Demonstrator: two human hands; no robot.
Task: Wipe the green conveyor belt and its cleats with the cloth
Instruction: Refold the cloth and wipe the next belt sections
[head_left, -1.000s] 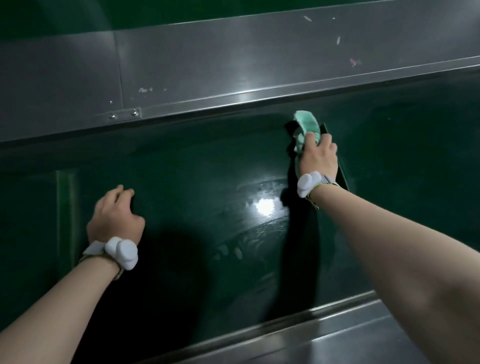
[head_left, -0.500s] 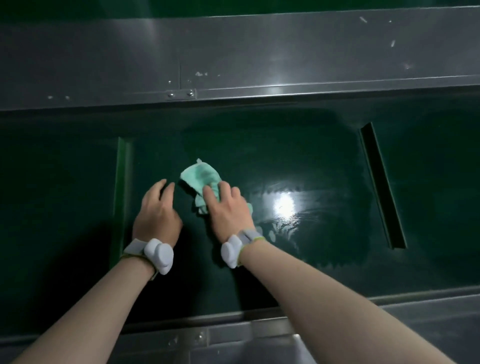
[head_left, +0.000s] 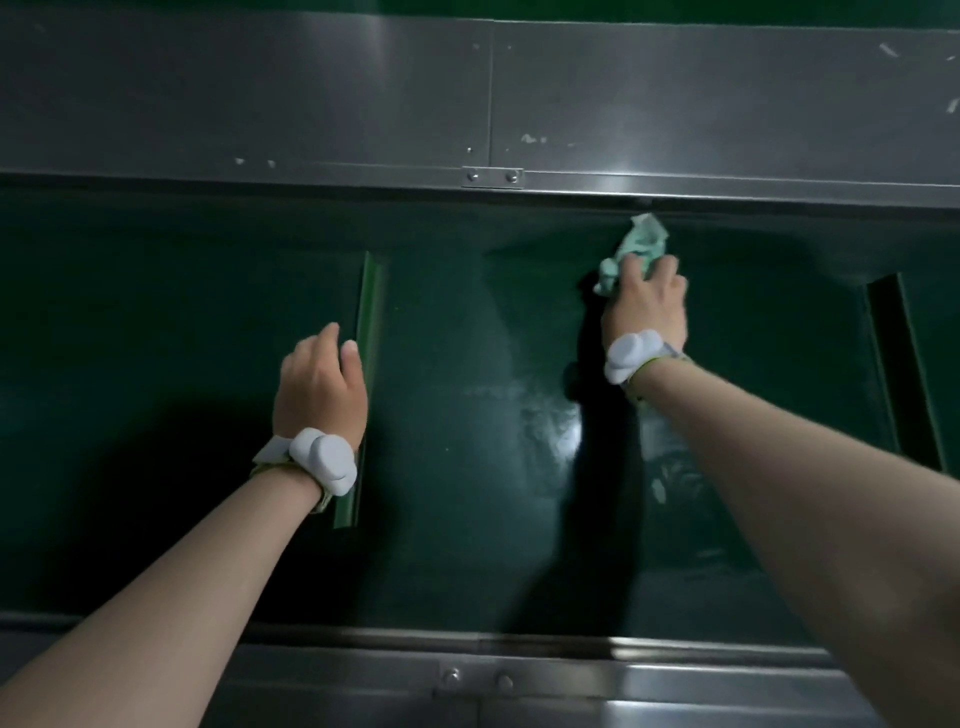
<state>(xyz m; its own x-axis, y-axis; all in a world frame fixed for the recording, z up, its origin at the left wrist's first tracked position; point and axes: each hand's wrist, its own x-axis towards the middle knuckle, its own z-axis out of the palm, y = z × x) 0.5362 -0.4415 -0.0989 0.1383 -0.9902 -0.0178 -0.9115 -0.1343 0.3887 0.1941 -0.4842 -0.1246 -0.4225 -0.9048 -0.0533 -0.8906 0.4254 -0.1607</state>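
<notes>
The near rail (head_left: 519, 675) edges the belt (head_left: 467, 519). The left hand (head_left: 319, 387) rests on the belt, fingers curled together, beside a cleat (head_left: 370, 322). Farther off, the right hand (head_left: 647, 306) presses the cloth (head_left: 641, 241) down under closed fingers near the far rail (head_left: 363, 104).

Dim, glare on wet belt (head_left: 550, 431), soft focus

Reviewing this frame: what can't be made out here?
Head view only:
- Belt under the right hand and cloth: covered.
- Left cleat's lower part: behind the left hand.
- Right cleat's near end: hidden by the right forearm.
- Shadowed belt, lower left: too dark to judge clean.
</notes>
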